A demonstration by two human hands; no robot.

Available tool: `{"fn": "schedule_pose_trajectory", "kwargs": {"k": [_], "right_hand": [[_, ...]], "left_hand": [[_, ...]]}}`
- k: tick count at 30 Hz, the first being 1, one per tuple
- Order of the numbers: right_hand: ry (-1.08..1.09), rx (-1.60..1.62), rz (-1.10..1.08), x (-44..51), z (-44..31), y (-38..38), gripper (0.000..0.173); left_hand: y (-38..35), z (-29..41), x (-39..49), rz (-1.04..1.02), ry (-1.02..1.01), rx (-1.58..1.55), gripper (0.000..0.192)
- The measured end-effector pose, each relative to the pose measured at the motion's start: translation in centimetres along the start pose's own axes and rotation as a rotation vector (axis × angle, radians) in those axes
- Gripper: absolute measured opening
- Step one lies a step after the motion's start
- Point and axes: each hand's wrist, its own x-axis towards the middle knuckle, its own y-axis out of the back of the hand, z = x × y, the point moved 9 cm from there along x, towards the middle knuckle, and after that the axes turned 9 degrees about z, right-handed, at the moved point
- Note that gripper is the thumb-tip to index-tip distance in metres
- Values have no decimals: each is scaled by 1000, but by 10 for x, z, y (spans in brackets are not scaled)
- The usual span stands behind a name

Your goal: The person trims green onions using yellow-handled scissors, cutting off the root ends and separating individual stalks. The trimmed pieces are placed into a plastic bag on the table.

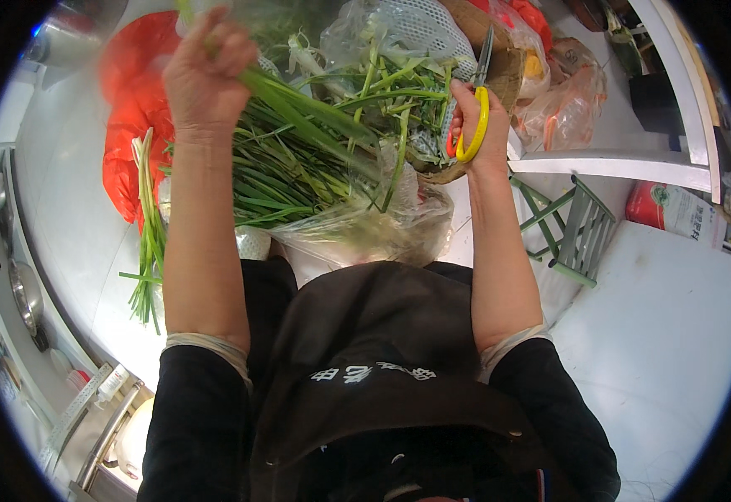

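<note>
My left hand, raised at the upper left and blurred, is closed around a few long green allium stalks. Their leaves trail down to the right over a large pile of similar greens in a clear plastic bag. In my right hand is a pair of scissors with yellow and orange handles. Its blades point up and away from me and look nearly closed. Loose trimmed leaves lie just left of that hand, on white mesh and brown cardboard.
A red plastic bag and a small bunch with white stems lie at the left. To the right stand a green folding stool and a white frame. More plastic bags lie behind. A shelf with metal pans edges the left.
</note>
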Motion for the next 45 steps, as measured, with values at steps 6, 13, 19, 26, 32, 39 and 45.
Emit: {"fn": "schedule_pose_trajectory", "kwargs": {"k": [6, 13, 19, 26, 32, 39, 45], "right_hand": [[67, -3, -149, -17, -31, -7, 26], [4, -32, -507, -78, -58, -32, 31], [-132, -144, -691, -133, -42, -57, 27], [83, -326, -727, -133, -31, -69, 30], [-151, -194, -724, -127, -34, -58, 36], [-246, -6, -832, -134, -37, -61, 45], [-406, 65, -826, -132, -15, -67, 48]], "left_hand": [[30, 59, 16, -147, -101, -340, 18], [15, 70, 7, -260, -155, -363, 31], [3, 38, 4, -196, -125, -269, 45], [-3, 34, 3, -191, -156, -263, 50], [-2, 48, 2, -184, -219, -157, 54], [-26, 54, -10, -310, -329, 51, 58], [-48, 48, -21, -465, -320, 132, 55]]}}
